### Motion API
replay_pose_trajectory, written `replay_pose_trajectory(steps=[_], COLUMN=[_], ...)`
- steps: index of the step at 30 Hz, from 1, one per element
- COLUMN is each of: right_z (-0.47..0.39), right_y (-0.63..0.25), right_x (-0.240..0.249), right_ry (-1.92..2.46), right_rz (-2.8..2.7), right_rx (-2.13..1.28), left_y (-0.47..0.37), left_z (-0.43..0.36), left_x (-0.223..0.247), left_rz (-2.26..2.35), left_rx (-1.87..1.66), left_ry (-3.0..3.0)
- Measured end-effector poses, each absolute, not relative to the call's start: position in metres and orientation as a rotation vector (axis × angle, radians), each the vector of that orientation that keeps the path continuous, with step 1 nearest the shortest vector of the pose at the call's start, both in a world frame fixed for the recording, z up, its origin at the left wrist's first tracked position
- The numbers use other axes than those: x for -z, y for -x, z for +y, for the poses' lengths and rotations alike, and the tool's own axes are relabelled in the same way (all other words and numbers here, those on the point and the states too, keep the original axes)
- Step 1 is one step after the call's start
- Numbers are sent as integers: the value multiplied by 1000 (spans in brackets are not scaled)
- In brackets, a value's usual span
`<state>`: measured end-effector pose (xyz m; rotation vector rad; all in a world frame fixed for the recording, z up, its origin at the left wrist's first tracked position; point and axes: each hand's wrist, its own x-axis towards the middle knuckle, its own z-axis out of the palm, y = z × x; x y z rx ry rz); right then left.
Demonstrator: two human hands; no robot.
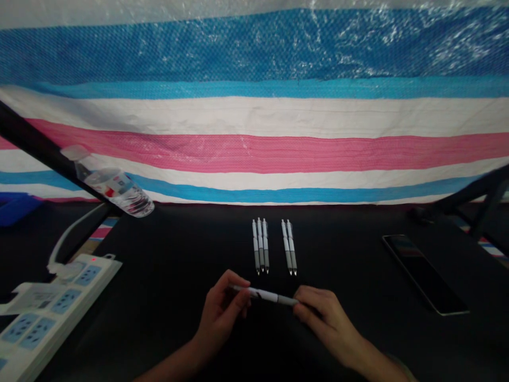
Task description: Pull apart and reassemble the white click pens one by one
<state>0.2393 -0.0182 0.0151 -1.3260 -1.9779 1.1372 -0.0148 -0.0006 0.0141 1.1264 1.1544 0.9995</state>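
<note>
A white pen with a grey grip [268, 295] is held nearly level between both hands, low in the middle of the view. My left hand [227, 306] pinches its white end between thumb and fingers. At the grey tip end, my right hand [324, 318] has its thumb and fingers closed on the pen. Beyond the hands, three similar pens [261, 245] lie side by side on the black table [338, 244], tips toward me. Two more pens [289, 247] lie as a pair just to their right.
A phone [426, 275] lies at the right. On the left are a white power strip [63, 307] with a plugged-in cable, a tilted clear bottle [119, 191] and a blue container [16, 208]. A striped sheet [254, 154] hangs behind the table.
</note>
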Motion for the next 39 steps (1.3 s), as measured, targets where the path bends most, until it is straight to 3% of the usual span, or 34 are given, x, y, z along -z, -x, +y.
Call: replay_pose_trajectory(steps=[5,16,39], right_z=[-15,-23,-24], right_y=[-237,-214,-215], right_x=[-10,-18,-9], right_ry=[1379,1201,1133], right_rz=[-1818,-1941,-1910], right_rx=[-1302,-1206,-1131], left_y=[10,-2,0], left_z=[5,19,26], left_x=[-14,-10,-9], left_rz=[1183,906,962], left_rx=[-1014,-1062,-1100], left_ry=[-1156,-820,-880])
